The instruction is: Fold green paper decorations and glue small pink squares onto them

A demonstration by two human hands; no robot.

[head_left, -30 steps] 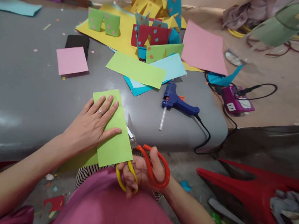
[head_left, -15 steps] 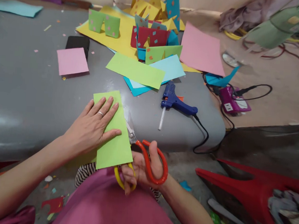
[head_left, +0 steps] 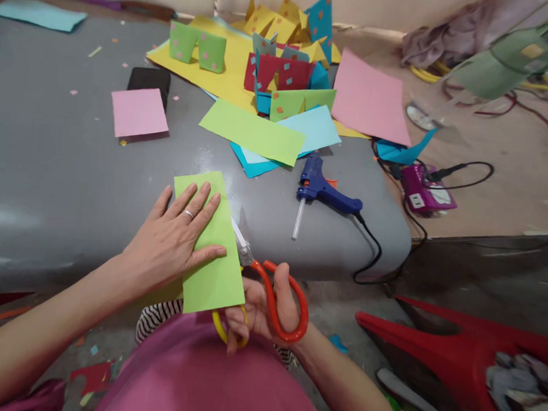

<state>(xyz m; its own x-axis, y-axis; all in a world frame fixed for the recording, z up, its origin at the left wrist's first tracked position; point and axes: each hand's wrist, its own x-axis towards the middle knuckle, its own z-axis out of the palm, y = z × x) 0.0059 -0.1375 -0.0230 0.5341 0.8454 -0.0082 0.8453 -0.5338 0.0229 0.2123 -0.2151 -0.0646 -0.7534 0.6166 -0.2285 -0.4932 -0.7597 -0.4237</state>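
Note:
My left hand lies flat with its fingers spread on a light green sheet of paper, pressing it near the table's front edge. The sheet's lower end sticks out past that edge. In my right hand is a pair of scissors with one orange-red and one yellow handle loop. Thumb and fingers sit through the loops. One blade shows beside the sheet's right edge; the paper covers part of the scissors, so I cannot tell whether the blades touch it.
A blue glue gun with its cord lies right of the sheet. Behind are loose green paper, folded paper pieces, pink paper and a pink square on a black phone-like object. A purple power socket stands right.
The whole view has shifted slightly. My hands, the green sheet and the scissors keep nearly the same positions relative to one another.

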